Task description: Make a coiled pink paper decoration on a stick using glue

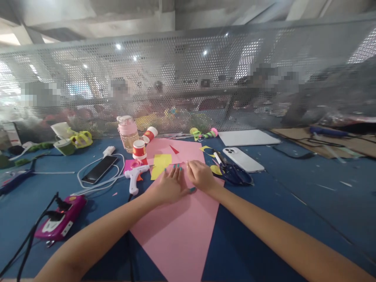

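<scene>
1. The pink sheet (182, 235) lies flat on the blue worktop (293, 188), directly before the person; its long axis runs from the near edge of the view away toward the perforated screen (176, 51), with one narrow end pointing back at the person.
2. The left hand (170, 186) is spread palm-down on the sheet, fingers pointing away and thumb out to the right (the nails are painted teal).
3. The right hand (201, 176) is curled at the sheet's far edge, just beside the left fingers; I cannot tell whether it pinches the paper, since its fingertips are mostly hidden.
4. Both hands cover part of the far end, and the left forearm crosses the sheet's left side.
5. Beyond lies more pink paper (188, 148), with a red pointed scrap (174, 149) on it. Yellow paper (161, 162) sits beside the left fingers, the white glue gun (135, 178) aiming its nozzle at it.
6. A red-and-white cup (139, 149) stands near a clear, pink-topped bottle (127, 133); a second cup (149, 135) is tilted behind.
7. To the right, dark blue-handled scissors (235, 172) lie near a smooth white phone (242, 158).
</scene>
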`<state>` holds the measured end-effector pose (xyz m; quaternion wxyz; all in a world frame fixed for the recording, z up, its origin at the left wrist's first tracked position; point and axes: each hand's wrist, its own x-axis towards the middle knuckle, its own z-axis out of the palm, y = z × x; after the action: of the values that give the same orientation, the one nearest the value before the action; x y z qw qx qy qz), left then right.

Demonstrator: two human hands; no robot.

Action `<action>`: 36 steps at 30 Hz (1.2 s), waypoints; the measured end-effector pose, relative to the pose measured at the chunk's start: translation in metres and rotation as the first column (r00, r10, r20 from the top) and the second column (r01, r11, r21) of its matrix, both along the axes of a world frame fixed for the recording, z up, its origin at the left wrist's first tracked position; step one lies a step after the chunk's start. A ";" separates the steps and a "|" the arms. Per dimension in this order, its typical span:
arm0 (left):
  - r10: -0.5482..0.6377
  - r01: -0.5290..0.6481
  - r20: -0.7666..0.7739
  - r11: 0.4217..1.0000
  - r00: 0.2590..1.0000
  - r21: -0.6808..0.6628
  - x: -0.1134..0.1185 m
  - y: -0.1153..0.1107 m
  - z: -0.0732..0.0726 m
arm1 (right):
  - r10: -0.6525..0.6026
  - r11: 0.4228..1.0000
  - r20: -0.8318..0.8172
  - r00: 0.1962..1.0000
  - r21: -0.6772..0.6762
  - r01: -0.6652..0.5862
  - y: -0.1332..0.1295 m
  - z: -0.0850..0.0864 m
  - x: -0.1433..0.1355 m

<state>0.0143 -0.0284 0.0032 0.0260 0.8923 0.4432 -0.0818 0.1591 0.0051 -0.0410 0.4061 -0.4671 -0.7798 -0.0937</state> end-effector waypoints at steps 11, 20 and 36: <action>0.000 0.014 0.156 0.996 0.988 -0.091 -0.004 0.029 -0.005 | -0.072 0.984 -0.033 0.997 -0.165 0.066 0.011 -0.013 0.001; 0.078 -0.074 0.115 0.997 0.990 -0.039 0.001 0.031 0.002 | -0.021 0.965 0.058 0.998 -0.261 0.036 0.005 -0.016 0.002; 0.017 -0.013 0.035 0.992 0.999 -0.122 0.007 0.074 -0.002 | -0.023 0.945 0.018 1.000 -0.327 0.028 0.004 -0.011 0.004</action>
<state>0.0212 0.0452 0.0015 0.0891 0.8871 0.4434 -0.0925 0.1628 0.0088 -0.0522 0.3163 -0.5373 -0.7814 0.0285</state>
